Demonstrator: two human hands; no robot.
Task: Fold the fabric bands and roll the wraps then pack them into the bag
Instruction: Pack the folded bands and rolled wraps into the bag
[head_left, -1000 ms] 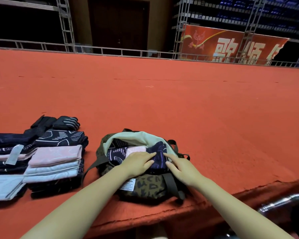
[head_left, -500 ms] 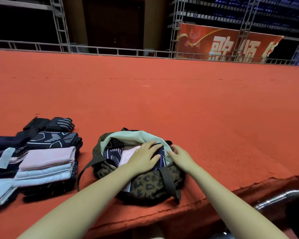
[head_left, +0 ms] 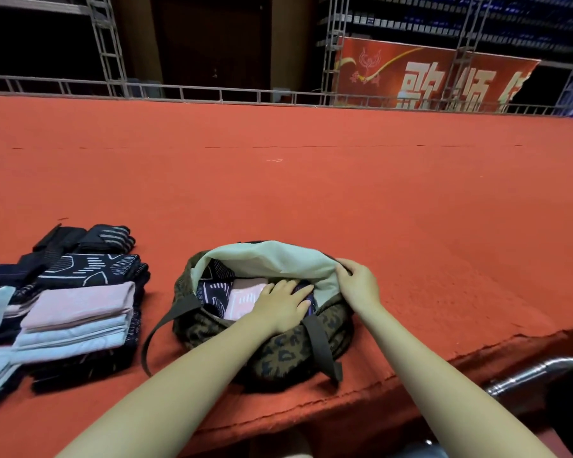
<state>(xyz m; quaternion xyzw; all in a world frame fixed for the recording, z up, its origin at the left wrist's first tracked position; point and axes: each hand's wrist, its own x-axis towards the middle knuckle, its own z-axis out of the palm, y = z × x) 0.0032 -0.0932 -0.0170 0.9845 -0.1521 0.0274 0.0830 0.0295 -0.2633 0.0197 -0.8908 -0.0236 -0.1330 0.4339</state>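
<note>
A leopard-print bag (head_left: 288,352) with a pale green lining (head_left: 272,259) lies open near the front edge of the red surface. Folded bands, dark patterned and pink (head_left: 245,300), lie inside it. My left hand (head_left: 283,304) rests flat on those bands inside the opening, fingers spread. My right hand (head_left: 358,282) grips the bag's right rim and holds the mouth open. To the left lies a stack of folded bands (head_left: 76,315), pink, light blue and dark patterned, with dark rolled wraps (head_left: 108,238) behind it.
The red carpeted surface (head_left: 344,193) stretches far back to a metal railing (head_left: 212,94). Its front edge runs just below the bag. A metal tube (head_left: 530,375) shows at the lower right, below that edge. A red banner (head_left: 427,77) hangs beyond.
My left hand has pushed deeper into the bag and flattened on the folded bands. My right hand has slid from the front of the bag up to its right rim, widening the mouth.
</note>
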